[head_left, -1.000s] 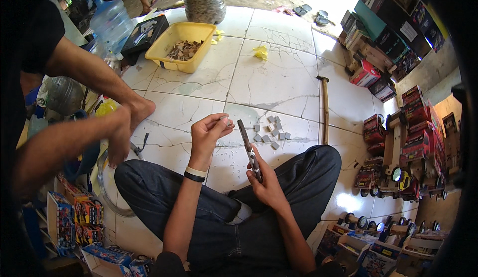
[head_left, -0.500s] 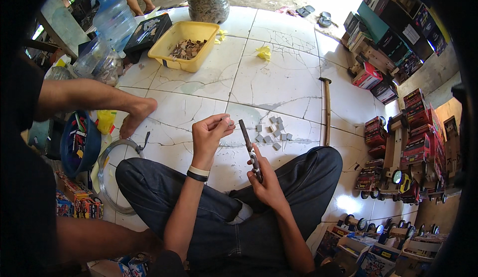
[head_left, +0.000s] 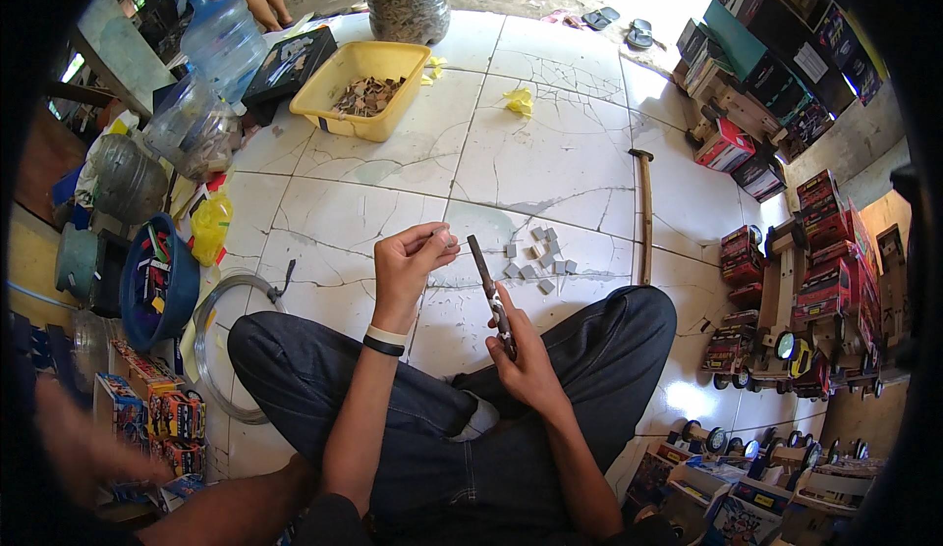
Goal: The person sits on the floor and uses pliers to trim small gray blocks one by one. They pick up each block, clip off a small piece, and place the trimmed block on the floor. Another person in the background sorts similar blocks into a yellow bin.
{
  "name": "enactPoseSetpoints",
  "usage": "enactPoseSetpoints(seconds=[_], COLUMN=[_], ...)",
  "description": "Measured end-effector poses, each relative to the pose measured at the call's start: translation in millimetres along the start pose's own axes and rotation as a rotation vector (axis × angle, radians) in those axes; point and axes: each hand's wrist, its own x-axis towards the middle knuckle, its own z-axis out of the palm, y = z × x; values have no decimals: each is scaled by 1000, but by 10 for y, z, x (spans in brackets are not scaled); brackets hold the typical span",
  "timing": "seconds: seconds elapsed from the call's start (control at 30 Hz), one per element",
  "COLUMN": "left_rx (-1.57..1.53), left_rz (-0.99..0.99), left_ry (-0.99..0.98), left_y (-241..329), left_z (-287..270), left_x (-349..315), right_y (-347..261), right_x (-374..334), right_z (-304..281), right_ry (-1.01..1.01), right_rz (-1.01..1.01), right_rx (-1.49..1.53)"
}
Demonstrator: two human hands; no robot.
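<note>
Raised over the floor in front of my lap, my left hand has its thumb and fingers pinched together; a small pale bit shows at the tips, too small to make out. My right hand is wrapped round a long, narrow dark tool with a light-patterned handle part, its far end tilted up to the left. Several small grey blocks lie scattered on the white tiles just beyond the tool. My hands are apart from each other.
A wooden-handled hammer lies right of the blocks. Farther off stands a yellow basin holding brown pieces. Coiled wire and a blue tub are at the left. Wheeled box toys crowd the right. Another person's blurred limb shows lower left.
The other person's bare leg and foot at the left have left that spot, uncovering the tub and jars. My left hand has shifted very slightly left; my right hand keeps its place.
</note>
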Motion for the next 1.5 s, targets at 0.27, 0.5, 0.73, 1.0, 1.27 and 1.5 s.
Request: enactPoseSetpoints(seconds=[0.27, 0.5, 0.73, 1.0, 1.27, 1.5], left_rx=[-264, -564, -544, -345, -401, -348], left_rz=[-134, -227, -235, -180, -178, -158], left_ry=[-145, -419, -445, -498, -611, -628], left_y=[41, -203, -258, -46, -65, 101], left_z=[-5, 66, -69, -288, -369, -353], left_x=[14, -13, 30, 14, 64, -1], right_y=[-59, -136, -116, -183, -236, -217], right_x=[-7, -38, -48, -56, 11, -68], right_z=[-85, -166, -152, -72, 33, -28], right_ry=[-113, -360, -384, -322, -77, -175], right_rz=[240, 404, 411, 264, -61, 10], right_rx=[350, 1209, 1159, 381, -156, 149])
